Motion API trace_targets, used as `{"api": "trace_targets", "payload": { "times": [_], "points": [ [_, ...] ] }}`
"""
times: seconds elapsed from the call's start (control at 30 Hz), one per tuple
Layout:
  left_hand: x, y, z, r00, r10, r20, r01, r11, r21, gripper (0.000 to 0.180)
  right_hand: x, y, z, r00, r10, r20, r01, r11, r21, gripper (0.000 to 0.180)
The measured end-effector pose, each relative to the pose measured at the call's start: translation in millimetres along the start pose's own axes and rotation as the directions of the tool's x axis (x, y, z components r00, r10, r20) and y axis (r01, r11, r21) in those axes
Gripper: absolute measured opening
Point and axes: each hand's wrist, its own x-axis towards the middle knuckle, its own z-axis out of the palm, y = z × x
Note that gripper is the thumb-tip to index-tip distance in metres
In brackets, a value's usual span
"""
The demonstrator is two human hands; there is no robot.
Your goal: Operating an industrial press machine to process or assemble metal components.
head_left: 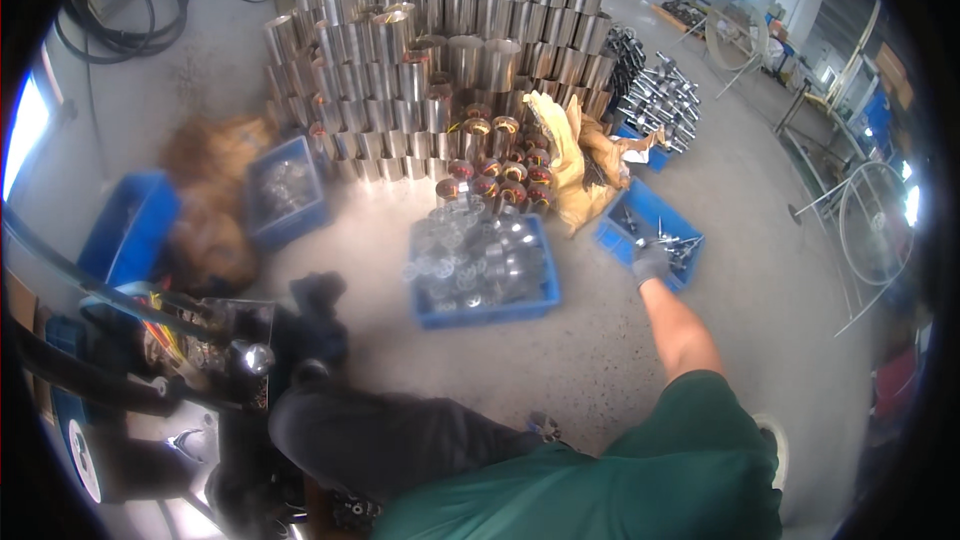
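Observation:
My right arm stretches forward, and my right hand (pixel 651 264), in a grey glove, is at the near left side of a blue bin (pixel 640 202). Inside that bin lie several thin metal shafts (pixel 680 248), close to the fingertips. The fingers are small and blurred, so whether they grip a shaft cannot be made out. My left hand is not in view.
A blue crate (pixel 490 316) of shiny metal parts stands ahead. Behind it rise stacked metal cylinders (pixel 460 65), with copper-wound ones low down. Torn brown paper (pixel 565 175) lies beside them. Machinery (pixel 200 340) is at the left; a fan (pixel 876 225) stands right.

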Motion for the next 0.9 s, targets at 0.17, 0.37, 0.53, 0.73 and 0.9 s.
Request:
{"api": "trace_targets", "payload": {
  "times": [0.17, 0.37, 0.53, 0.73, 0.9],
  "points": [
    [-51, -93, -40, 0.796, -0.599, -0.085, 0.387, 0.612, -0.69, 0.055, 20, 11, 20, 0.994, 0.021, 0.107, 0.037, 0.856, -0.516, 0.029],
    [-101, 4, -72, 0.786, -0.328, -0.523, 0.227, 0.942, -0.249, 0.058, -128, 41, 113, 0.59, -0.134, 0.796, 0.517, 0.82, -0.245, 0.026],
    [-236, -19, -95, 0.371, -0.457, -0.809, 0.487, 0.837, -0.249, 0.032, -302, -175, 155, 0.177, -0.39, 0.903, 0.734, 0.664, 0.143, 0.029],
    [-379, -70, -30, 0.029, -0.619, -0.785, 0.629, 0.622, -0.467, 0.019, -369, -361, 121, -0.337, -0.89, 0.309, 0.505, 0.106, 0.856, 0.02],
    [-569, -129, 99, -0.313, -0.617, -0.722, 0.682, 0.383, -0.623, 0.018, -479, -447, 122, -0.707, -0.707, 0.01, 0.109, -0.095, 0.989, 0.031]
  ]
}}
